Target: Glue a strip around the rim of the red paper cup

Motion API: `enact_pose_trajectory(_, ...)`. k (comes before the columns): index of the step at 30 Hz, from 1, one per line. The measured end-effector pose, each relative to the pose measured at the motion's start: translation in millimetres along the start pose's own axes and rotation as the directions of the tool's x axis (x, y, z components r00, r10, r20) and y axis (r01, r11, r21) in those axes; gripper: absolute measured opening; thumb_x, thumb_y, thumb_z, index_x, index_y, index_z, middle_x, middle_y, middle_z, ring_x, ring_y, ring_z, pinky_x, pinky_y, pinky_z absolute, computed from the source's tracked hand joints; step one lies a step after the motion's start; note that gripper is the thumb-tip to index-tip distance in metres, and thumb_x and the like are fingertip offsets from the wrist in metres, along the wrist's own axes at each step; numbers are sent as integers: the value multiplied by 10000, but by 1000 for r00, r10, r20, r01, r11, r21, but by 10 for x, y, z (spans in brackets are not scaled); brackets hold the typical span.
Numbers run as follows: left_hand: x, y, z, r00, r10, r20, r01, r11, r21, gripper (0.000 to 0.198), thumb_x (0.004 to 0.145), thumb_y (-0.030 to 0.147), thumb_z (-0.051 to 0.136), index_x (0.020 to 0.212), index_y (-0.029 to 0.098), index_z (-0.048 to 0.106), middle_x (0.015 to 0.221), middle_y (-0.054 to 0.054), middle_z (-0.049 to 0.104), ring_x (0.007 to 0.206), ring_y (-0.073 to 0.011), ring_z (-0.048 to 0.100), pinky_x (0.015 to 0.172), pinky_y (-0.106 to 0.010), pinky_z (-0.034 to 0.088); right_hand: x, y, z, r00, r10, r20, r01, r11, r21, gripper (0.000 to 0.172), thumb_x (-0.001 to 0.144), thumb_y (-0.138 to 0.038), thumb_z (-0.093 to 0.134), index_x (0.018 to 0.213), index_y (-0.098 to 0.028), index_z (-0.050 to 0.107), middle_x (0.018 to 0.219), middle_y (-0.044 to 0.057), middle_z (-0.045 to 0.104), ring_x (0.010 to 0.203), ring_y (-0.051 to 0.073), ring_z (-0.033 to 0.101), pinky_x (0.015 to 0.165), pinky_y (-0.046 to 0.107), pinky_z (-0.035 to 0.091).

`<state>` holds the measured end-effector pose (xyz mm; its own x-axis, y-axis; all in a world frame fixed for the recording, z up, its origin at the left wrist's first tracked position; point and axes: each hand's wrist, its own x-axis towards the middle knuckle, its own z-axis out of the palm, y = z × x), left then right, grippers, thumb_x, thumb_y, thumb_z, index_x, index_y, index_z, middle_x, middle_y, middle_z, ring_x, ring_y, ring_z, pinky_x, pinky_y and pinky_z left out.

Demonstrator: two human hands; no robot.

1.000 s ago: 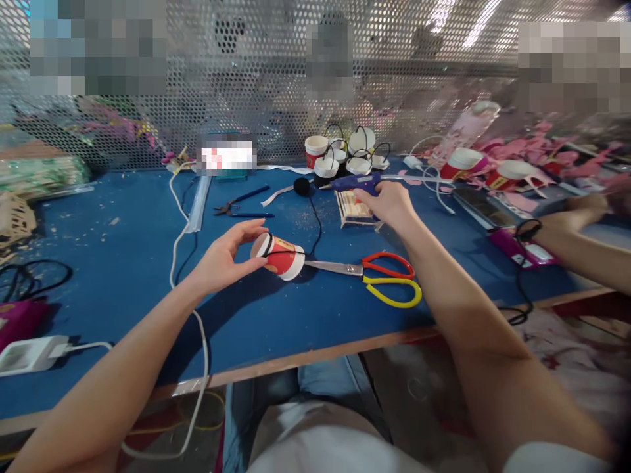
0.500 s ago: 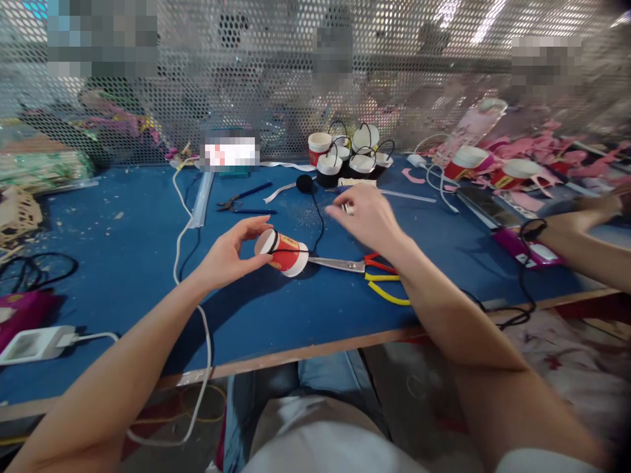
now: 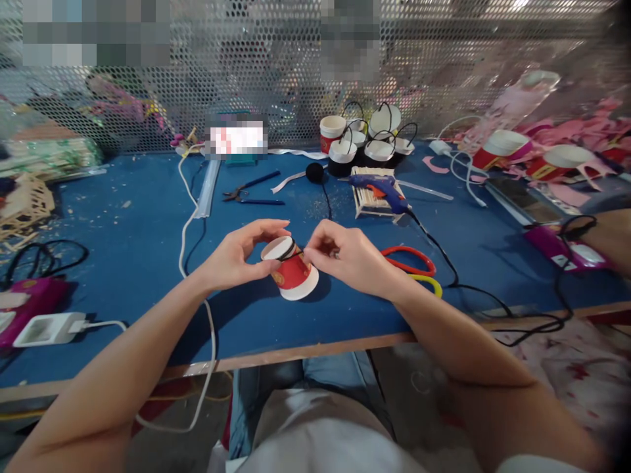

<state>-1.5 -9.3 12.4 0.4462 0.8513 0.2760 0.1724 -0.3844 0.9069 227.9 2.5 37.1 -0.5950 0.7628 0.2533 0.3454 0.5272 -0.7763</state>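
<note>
A red and white paper cup (image 3: pixel 296 274) is tilted just above the blue table, with a black cord (image 3: pixel 287 252) around its upper end. My left hand (image 3: pixel 245 257) grips the cup from the left, thumb and fingers on either side. At the cup's right side my right hand (image 3: pixel 340 255) is closed in a pinch on the black cord. The cord runs back toward a round black piece (image 3: pixel 314 173). Red and yellow scissor handles (image 3: pixel 411 261) show beside my right wrist; the blades are hidden.
Behind are a blue glue gun (image 3: pixel 382 187) on a wooden stick rack (image 3: pixel 363 209), pliers (image 3: pixel 251 190) and several cups with black handles (image 3: pixel 378 150). A white cable (image 3: pixel 183 243) crosses at left. Another person's arm (image 3: pixel 608 236) reaches in at right, near a phone (image 3: pixel 522 200).
My right hand has moved from the glue gun's place down and left to the cup and now pinches the cord. The cup is more upright. The view has shifted slightly.
</note>
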Motion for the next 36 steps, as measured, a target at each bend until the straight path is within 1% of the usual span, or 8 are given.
enact_pose_trajectory(3,2,16,30,999,-23,29,24,999,-45,566,727,256,711,1259,210,521,1167,-117,629,1060,-249,602,967,-421,456,-22,-34,-23,999,45,2,-45,993,111,72,838,-248,548,837,-184,514,656,-39,566,577,81,521,532,207,398)
enact_pose_trajectory(6,1,14,49,998,-34,47,38,996,-86,529,736,243,705,1237,212,538,1160,-107,629,1058,-242,601,957,-411,462,-31,-49,-41,1000,-1,-9,1,1000,12,83,832,-238,568,875,-178,604,692,-25,572,605,80,511,560,210,396)
enact_pose_trajectory(9,0,-4,63,998,-39,53,44,994,-99,514,730,233,711,1219,209,555,1150,-101,634,1059,-238,598,966,-411,459,-40,-63,-45,996,-89,-29,85,991,-104,86,828,-229,584,794,-178,644,651,-31,518,583,73,459,556,210,370)
enact_pose_trajectory(14,-1,-29,91,997,-53,56,58,994,-96,504,728,241,718,1208,207,568,1144,-100,640,1055,-234,596,972,-413,459,-60,-94,-25,989,-127,-81,117,985,-125,117,839,-243,578,756,-177,627,598,-46,461,536,67,404,524,213,339)
enact_pose_trajectory(20,-2,-28,116,997,-59,49,64,992,-111,481,734,227,715,1194,212,577,1126,-88,642,1040,-216,600,958,-390,465,-48,-59,-17,991,-75,-110,65,994,-90,141,841,-261,570,744,-174,624,569,-54,439,514,65,374,505,217,319)
enact_pose_trajectory(25,7,-22,123,998,-48,45,54,988,-148,481,730,225,716,1189,206,577,1132,-97,640,1048,-224,598,945,-390,473,-18,10,-10,995,-33,-94,27,998,-63,136,831,-257,575,744,-164,622,547,-62,433,501,58,355,486,206,304)
enact_pose_trajectory(30,4,-17,128,998,-42,49,49,988,-149,470,735,229,710,1187,205,583,1167,-100,629,1070,-232,590,961,-392,464,1,44,12,998,2,-70,-7,997,-72,150,837,-264,560,764,-154,630,574,-43,488,521,63,392,500,207,322)
enact_pose_trajectory(36,3,-42,128,998,-29,48,36,987,-154,481,723,210,718,1185,201,583,1169,-100,626,1063,-223,591,966,-390,460,7,61,27,999,17,-44,-20,998,-56,132,837,-246,553,767,-150,612,593,-37,512,542,68,430,523,206,345)
